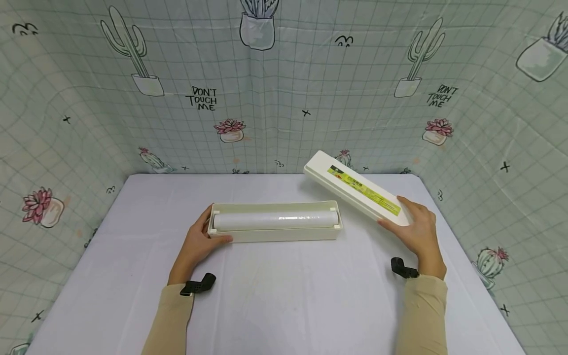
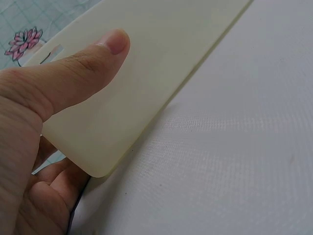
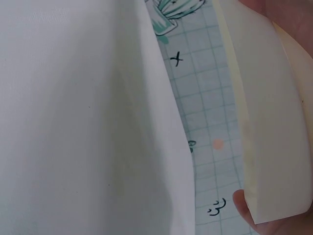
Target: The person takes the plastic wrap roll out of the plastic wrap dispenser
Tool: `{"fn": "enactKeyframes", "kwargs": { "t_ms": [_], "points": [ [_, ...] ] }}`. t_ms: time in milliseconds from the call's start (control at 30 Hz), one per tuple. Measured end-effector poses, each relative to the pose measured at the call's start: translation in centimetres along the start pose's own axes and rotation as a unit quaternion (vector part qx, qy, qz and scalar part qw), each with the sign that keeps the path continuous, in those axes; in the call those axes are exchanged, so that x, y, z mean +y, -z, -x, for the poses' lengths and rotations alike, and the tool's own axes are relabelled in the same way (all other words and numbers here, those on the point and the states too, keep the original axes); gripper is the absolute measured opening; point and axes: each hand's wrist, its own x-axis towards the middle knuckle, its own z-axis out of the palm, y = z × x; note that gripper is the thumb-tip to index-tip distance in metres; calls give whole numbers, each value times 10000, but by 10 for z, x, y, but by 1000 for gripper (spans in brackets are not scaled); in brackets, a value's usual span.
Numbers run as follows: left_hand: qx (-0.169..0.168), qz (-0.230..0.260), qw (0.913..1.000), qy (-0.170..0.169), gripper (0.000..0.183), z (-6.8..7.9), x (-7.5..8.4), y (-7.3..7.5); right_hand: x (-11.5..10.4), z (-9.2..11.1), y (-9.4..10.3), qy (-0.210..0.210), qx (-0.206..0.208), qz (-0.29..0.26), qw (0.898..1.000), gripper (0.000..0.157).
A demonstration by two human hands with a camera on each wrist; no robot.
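A long cream plastic box [image 1: 284, 235] sits on the white-covered table, its top uncovered. Lying lengthwise inside is a shiny roll of cling film [image 1: 275, 220]. My left hand [image 1: 196, 246] grips the box's left end; the left wrist view has the thumb [image 2: 93, 63] flat on the front wall and fingers around the end. To the right, my right hand [image 1: 419, 231] holds the near end of the white lid [image 1: 359, 189], which carries a yellow-green label. The lid slants away to the upper left, raised above the table. In the right wrist view its side wall [image 3: 274, 117] shows between thumb and fingers.
White cloth [image 1: 275, 296] covers the table. Hanging fabric with cactus prints [image 1: 284, 98] stands along the table's back and both sides. A black wrist camera [image 1: 199, 284] is strapped at the left sleeve, another black camera [image 1: 403, 267] at the right.
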Motion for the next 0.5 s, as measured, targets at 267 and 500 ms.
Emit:
{"fn": "enactKeyframes", "kwargs": {
  "t_ms": [267, 500],
  "points": [
    [-14, 43, 10000, 1, 114, 0, 2, 0, 7, 0, 1, -172, 40, -2, 9998, 92],
    [9, -8, 10000, 26, 114, 0, 1, 0, 10, 2, 6, -212, 100, 50, 9997, 93]
  ]
}}
